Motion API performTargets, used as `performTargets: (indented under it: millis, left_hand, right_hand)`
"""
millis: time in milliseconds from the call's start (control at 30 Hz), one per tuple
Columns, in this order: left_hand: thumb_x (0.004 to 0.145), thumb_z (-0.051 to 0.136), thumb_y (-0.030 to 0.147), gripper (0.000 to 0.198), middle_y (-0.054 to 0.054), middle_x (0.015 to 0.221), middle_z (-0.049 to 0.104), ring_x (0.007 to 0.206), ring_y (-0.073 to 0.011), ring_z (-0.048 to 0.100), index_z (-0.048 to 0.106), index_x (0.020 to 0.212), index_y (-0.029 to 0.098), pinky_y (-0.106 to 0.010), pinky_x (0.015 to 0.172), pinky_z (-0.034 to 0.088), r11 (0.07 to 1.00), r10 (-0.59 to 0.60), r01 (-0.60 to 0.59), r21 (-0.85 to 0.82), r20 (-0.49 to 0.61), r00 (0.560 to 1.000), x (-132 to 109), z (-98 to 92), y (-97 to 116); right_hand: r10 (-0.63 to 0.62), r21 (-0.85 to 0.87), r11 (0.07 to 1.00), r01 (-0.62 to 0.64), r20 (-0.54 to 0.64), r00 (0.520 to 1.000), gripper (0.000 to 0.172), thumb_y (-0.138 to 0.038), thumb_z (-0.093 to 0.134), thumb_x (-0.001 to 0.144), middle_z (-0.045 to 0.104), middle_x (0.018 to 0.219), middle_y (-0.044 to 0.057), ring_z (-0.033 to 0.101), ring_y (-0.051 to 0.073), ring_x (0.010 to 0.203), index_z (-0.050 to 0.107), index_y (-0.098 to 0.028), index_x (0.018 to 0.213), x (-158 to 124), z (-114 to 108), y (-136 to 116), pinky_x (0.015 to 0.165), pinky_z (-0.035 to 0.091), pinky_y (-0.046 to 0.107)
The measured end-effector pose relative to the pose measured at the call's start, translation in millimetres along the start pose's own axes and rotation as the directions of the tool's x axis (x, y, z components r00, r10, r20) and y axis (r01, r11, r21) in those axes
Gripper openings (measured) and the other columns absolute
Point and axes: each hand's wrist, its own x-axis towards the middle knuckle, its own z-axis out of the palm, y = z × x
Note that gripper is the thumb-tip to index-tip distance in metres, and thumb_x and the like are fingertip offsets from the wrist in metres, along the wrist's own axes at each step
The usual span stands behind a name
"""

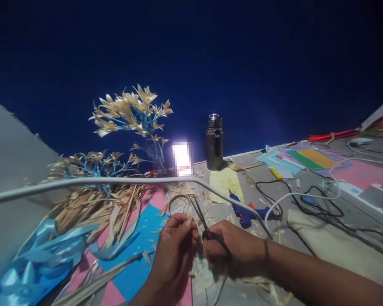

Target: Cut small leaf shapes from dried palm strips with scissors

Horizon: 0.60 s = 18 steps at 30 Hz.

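Note:
My right hand point(231, 246) grips a pair of scissors point(207, 227) by the dark handles, its blades pointing up and away and slightly apart. Close beside them, my left hand point(175, 240) is closed in a pinch, thumb against fingers. A thin curled brownish strip point(178, 196) arcs up from the pinched fingers toward the scissor tips. Whether the blades touch the strip, I cannot tell. Below both hands, pale scraps point(204, 272) litter the table. A blue glue gun point(247, 212) lies just past my right hand.
A white cable point(115, 180) crosses in front. Dried-looking flowers point(130, 110), husk strips point(83, 204) and light blue ribbon point(51, 250) are at left, with blue paper point(130, 259). A dark flask point(214, 144) stands behind, beside a bright light point(181, 157). Coloured papers point(306, 159) and black cords point(325, 212) lie at right.

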Motion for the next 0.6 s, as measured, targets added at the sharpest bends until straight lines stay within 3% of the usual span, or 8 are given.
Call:
performTargets:
  millis: [200,400,600]
  left_hand:
    - [0.067,0.085,0.016,0.030,0.002,0.067,0.067,0.055,-0.0086,0.060,0.060,0.082,0.019,-0.017,0.052,0.048,1.000,0.003,-0.003,-0.007,-0.028,1.000,-1,1.1,5]
    - [0.065,0.084,0.015,0.027,0.002,0.064,0.066,0.054,-0.0088,0.059,0.059,0.076,0.017,-0.017,0.052,0.047,0.999,-0.046,0.045,0.026,0.043,0.998,-1,-0.3,5]
    - [0.068,0.084,0.017,0.025,0.000,0.063,0.067,0.051,-0.0079,0.057,0.060,0.075,0.016,-0.016,0.051,0.044,0.993,-0.111,0.106,0.050,0.110,0.988,-1,-0.6,-3]
  right_hand:
    - [-0.035,0.083,0.996,0.036,-0.015,0.999,0.030,-0.037,0.079,0.067,0.057,0.057,-0.002,0.047,0.007,0.046,0.058,-0.015,0.067,-2,1,-3,0.045,0.037,0.018]
    - [-0.061,0.172,0.983,0.065,-0.026,0.998,0.037,-0.039,0.086,0.063,0.057,0.061,-0.002,0.048,0.008,0.049,0.063,-0.013,0.077,-3,-4,-5,0.047,0.038,0.020]
    - [-0.205,0.070,0.973,0.218,-0.155,0.966,0.043,-0.041,0.092,0.057,0.064,0.071,0.002,0.061,0.014,0.066,0.065,-0.013,0.076,0,-9,-9,0.063,0.047,0.025]
